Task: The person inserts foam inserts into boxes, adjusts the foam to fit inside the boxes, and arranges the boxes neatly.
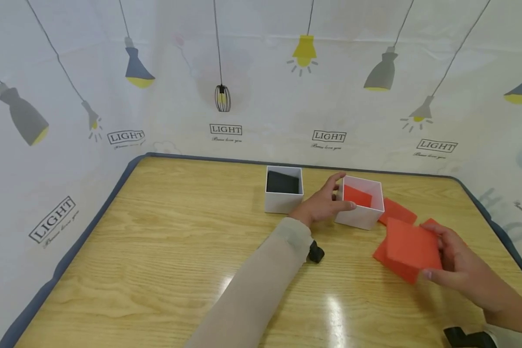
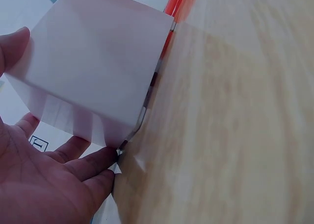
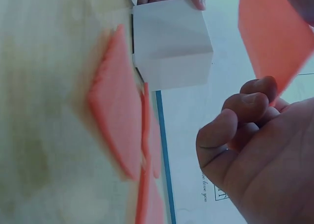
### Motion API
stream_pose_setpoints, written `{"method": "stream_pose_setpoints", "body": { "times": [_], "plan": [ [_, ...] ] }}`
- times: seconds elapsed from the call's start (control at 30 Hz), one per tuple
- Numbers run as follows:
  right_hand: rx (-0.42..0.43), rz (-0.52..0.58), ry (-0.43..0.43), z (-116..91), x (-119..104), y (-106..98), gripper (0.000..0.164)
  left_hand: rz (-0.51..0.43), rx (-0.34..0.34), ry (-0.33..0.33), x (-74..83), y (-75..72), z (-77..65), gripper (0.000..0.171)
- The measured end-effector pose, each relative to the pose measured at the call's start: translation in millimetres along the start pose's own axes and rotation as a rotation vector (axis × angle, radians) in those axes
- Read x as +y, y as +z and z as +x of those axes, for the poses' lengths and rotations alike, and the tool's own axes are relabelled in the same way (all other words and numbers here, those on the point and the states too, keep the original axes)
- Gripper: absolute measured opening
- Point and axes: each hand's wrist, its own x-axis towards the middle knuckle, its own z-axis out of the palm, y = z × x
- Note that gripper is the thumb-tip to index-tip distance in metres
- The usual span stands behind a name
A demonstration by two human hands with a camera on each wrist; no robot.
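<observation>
My left hand (image 1: pixel 324 205) holds the white box (image 1: pixel 360 217) on the right, thumb at its near rim and fingers along its left side. Inside this box leans a red square (image 1: pixel 357 196). A flat red square (image 1: pixel 413 245) is pinched between the thumb and fingers of my right hand (image 1: pixel 465 266), tilted above the table. In the right wrist view, the held red square (image 3: pixel 274 35) shows beyond the curled fingers. Below and behind it lie more red squares (image 1: pixel 400 211), one beside the box and others partly hidden by the held one.
A second white box (image 1: pixel 282 203) with black pieces (image 1: pixel 282 182) in it stands left of my left hand. The wooden table (image 1: pixel 156 251) ends at a dark blue edge, with a lamp-printed white sheet (image 1: pixel 265 121) rising behind.
</observation>
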Motion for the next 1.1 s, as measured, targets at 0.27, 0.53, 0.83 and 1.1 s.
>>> {"method": "stream_pose_setpoints", "body": {
  "times": [0.27, 0.53, 0.83, 1.1],
  "plan": [
    [-0.009, -0.074, 0.025, 25, -10, -9, 0.082, 0.011, 0.004, -0.007, 0.6, -0.8, 0.8, 0.091],
    [-0.028, -0.077, -0.047, 55, -19, -11, 0.083, 0.011, -0.001, 0.003, -1.4, -1.5, 1.7, 0.091],
    [-0.007, -0.156, -0.025, 80, -25, -11, 0.080, 0.003, -0.004, -0.008, -0.5, -1.5, -0.1, 0.090],
    [-0.007, -0.150, 0.090, 95, -30, -11, 0.080, 0.002, -0.011, -0.005, -1.8, -1.5, 0.7, 0.091]
  ]
}}
